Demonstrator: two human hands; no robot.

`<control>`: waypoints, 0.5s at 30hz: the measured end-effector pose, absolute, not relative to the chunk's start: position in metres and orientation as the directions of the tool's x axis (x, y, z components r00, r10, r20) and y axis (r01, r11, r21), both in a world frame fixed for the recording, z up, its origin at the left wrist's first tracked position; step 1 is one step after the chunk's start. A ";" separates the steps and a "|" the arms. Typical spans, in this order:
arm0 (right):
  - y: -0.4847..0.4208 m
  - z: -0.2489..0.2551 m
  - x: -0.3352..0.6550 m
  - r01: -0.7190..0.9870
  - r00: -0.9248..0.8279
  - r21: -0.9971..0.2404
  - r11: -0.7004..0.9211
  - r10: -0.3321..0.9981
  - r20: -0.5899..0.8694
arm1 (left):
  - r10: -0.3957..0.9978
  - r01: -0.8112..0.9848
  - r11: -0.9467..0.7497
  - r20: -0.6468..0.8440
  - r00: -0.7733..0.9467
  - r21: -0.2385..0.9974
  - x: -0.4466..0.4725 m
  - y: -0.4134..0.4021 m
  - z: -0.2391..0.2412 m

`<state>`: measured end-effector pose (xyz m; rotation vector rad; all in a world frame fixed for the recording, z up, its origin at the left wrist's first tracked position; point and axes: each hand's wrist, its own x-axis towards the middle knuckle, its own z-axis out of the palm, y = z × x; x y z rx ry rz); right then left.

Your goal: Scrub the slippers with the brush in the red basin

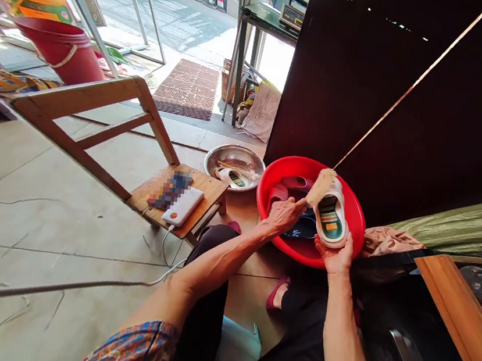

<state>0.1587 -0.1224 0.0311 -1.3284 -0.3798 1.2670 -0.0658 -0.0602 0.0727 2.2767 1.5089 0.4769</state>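
My right hand (pixel 337 255) grips a white clog (pixel 341 210) by its heel end, with the striped, green-edged insole facing up. In my left hand (pixel 286 216) is a scrubbing brush (pixel 323 185); its pale bristles lie against the clog's left side near the toe. Both are above a red basin (pixel 302 253). Inside that basin lie dark reddish shoes (pixel 297 183) and a dark blue shoe (pixel 299 230), partly hidden by my hands. Beside it, a metal basin (pixel 210 162) holds another white clog (pixel 225 174) with a similar insole.
A wooden chair (pixel 155 114) at the left bears a white power bank (pixel 182 207) with a cable (pixel 114 285) crossing the floor. A dark panel (pixel 378 98) stands behind the red basin. A wooden edge (pixel 456 324) is at right.
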 end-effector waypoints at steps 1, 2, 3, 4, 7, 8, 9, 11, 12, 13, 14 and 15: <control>-0.124 0.030 0.158 -0.433 0.356 -0.870 -0.234 0.843 -0.404 | 0.938 0.821 -0.324 0.047 0.343 0.471 -0.068 -0.054 0.072; -0.126 0.030 0.157 -0.395 0.385 -0.895 -0.209 0.847 -0.368 | 0.944 0.835 -0.294 0.007 0.329 0.464 -0.071 -0.050 0.072; -0.126 0.031 0.155 -0.343 0.435 -0.923 -0.176 0.841 -0.322 | 0.944 0.844 -0.278 -0.034 0.329 0.459 -0.073 -0.047 0.070; -0.124 0.034 0.153 -0.280 0.496 -0.950 -0.140 0.826 -0.268 | 0.938 0.845 -0.274 -0.066 0.340 0.459 -0.075 -0.046 0.068; -0.101 0.050 0.143 -0.104 0.597 -0.992 -0.074 0.793 -0.121 | 0.895 0.806 -0.325 -0.114 0.431 0.495 -0.072 -0.056 0.061; -0.088 0.059 0.137 -0.073 0.589 -0.994 -0.085 0.800 -0.112 | 0.876 0.787 -0.346 -0.125 0.466 0.511 -0.069 -0.060 0.059; -0.071 0.067 0.130 -0.056 0.564 -0.992 -0.112 0.816 -0.124 | 0.858 0.772 -0.362 -0.136 0.495 0.523 -0.065 -0.065 0.058; -0.032 0.084 0.109 -0.037 0.484 -0.978 -0.207 0.852 -0.199 | 0.834 0.746 -0.392 -0.135 0.536 0.539 -0.057 -0.070 0.055; -0.011 0.091 0.095 -0.028 0.429 -0.965 -0.260 0.869 -0.246 | 0.832 0.737 -0.404 -0.118 0.543 0.542 -0.054 -0.070 0.055; 0.010 0.097 0.081 -0.015 0.372 -0.953 -0.303 0.883 -0.287 | 0.833 0.731 -0.412 -0.101 0.544 0.545 -0.051 -0.070 0.054; 0.032 0.101 0.065 0.001 0.320 -0.942 -0.336 0.892 -0.318 | 0.831 0.722 -0.421 -0.085 0.549 0.549 -0.050 -0.069 0.055; 0.052 0.104 0.049 0.020 0.282 -0.930 -0.366 0.895 -0.346 | 0.825 0.710 -0.432 -0.075 0.561 0.556 -0.050 -0.068 0.056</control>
